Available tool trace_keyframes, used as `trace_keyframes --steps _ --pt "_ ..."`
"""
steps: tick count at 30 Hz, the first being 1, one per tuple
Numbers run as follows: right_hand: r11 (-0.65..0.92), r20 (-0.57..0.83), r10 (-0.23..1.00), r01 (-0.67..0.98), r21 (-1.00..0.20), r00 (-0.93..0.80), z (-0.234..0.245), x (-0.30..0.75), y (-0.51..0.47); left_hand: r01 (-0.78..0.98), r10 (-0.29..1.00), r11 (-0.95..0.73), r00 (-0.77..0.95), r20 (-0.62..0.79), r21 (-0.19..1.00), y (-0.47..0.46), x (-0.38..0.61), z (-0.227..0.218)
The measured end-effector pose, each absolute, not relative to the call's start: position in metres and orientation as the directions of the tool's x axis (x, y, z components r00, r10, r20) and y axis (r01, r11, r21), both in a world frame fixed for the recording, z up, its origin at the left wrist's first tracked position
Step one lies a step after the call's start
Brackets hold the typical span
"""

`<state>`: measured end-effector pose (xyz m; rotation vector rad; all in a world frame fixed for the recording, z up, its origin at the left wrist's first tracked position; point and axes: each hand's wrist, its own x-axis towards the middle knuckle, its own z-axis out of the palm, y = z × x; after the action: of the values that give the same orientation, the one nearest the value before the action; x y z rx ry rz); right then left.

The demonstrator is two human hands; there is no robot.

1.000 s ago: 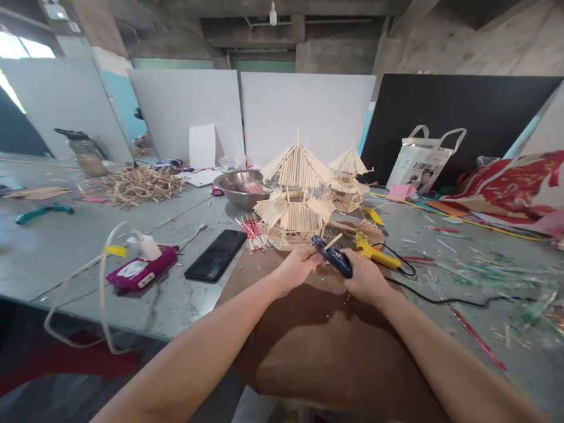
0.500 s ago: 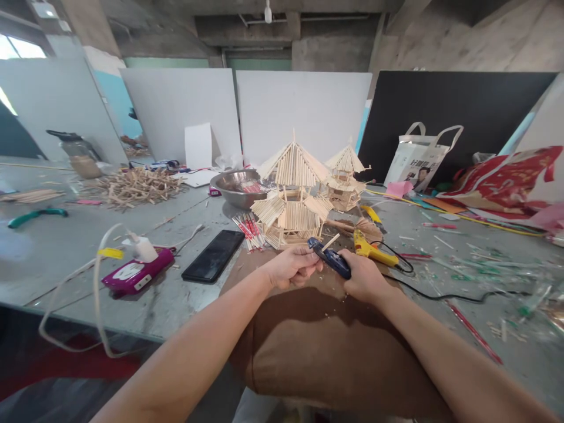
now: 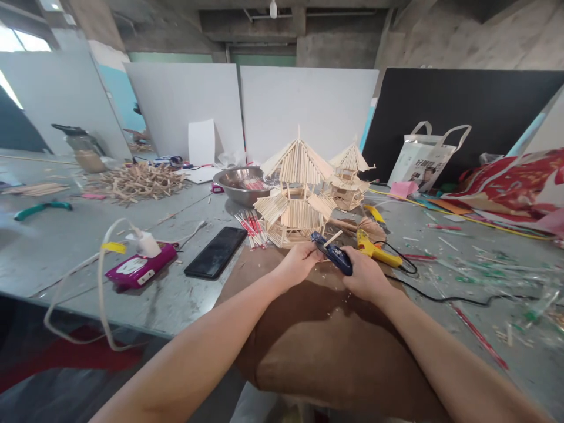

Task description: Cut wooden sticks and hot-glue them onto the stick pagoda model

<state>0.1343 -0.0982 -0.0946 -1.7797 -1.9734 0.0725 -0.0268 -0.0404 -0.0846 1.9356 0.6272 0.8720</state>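
Note:
My right hand (image 3: 365, 273) is closed around a dark blue cutting tool (image 3: 338, 258) whose exact kind I cannot make out. A short pale wooden stick (image 3: 333, 237) lies across the tool near its far end. The fingers of my left hand (image 3: 300, 261) are pinched together at the stick's lower end, beside the tool's tip. Both hands are above a brown cloth (image 3: 335, 352) over my lap, with small pale crumbs on it. Just beyond them stands a two-tiered model pavilion (image 3: 299, 208) made of thin wooden sticks.
A yellow glue gun (image 3: 376, 251) with a black cord lies right of my hands. To the left are a black phone (image 3: 215, 252) and a purple power strip (image 3: 141, 267). Behind stand a metal bowl (image 3: 240, 191), a stick pile (image 3: 141, 182) and a smaller pavilion (image 3: 348, 176).
The view has shifted slightly. My left fingers sit closer against the tool, and the stick and tool have moved a little. More pale crumbs show on the brown cloth.

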Motion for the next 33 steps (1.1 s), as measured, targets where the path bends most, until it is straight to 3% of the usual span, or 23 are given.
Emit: trace_keyframes --steps 4,8,11,15,20,24,26,29,31,33 --pt "0.285 0.370 0.918 0.888 -0.361 -0.144 -0.098 0.142 -0.096 -0.013 0.676 -0.144 0.729 0.108 0.989 -0.043 -0.031 -0.081" --pt "0.405 0.422 0.872 0.850 -0.338 -0.247 -0.099 0.146 -0.097 -0.008 0.460 0.160 0.885 -0.068 0.987 -0.042 -0.039 -0.079" --pt "0.440 0.422 0.859 0.840 -0.318 -0.290 -0.098 0.146 -0.099 0.039 0.334 0.276 0.933 -0.133 0.960 -0.039 -0.044 -0.078" --pt "0.430 0.410 0.865 0.847 -0.311 -0.289 -0.095 0.144 -0.102 0.031 0.303 0.324 0.943 -0.135 0.946 -0.038 -0.044 -0.077" --pt "0.325 0.346 0.913 0.898 -0.298 -0.215 -0.089 0.141 -0.105 -0.034 0.377 0.254 0.924 -0.067 0.967 -0.040 -0.042 -0.076" --pt "0.201 0.293 0.948 0.945 -0.258 -0.122 -0.087 0.137 -0.104 -0.045 0.547 0.127 0.836 -0.032 0.991 -0.041 -0.038 -0.078" --pt "0.128 0.262 0.963 0.962 -0.240 -0.063 -0.087 0.134 -0.103 -0.026 0.657 -0.013 0.753 0.028 1.000 -0.040 -0.033 -0.082" --pt "0.030 0.218 0.975 0.966 -0.258 0.028 -0.089 0.131 -0.100 0.028 0.750 -0.324 0.617 0.239 0.946 -0.035 -0.027 -0.088" --pt "0.036 0.228 0.973 0.948 -0.316 0.039 -0.089 0.131 -0.098 0.063 0.743 -0.469 0.568 0.354 0.881 -0.034 -0.024 -0.090" --pt "0.117 0.259 0.966 0.910 -0.397 -0.011 -0.090 0.132 -0.098 0.099 0.748 -0.488 0.560 0.357 0.867 -0.035 -0.023 -0.091"
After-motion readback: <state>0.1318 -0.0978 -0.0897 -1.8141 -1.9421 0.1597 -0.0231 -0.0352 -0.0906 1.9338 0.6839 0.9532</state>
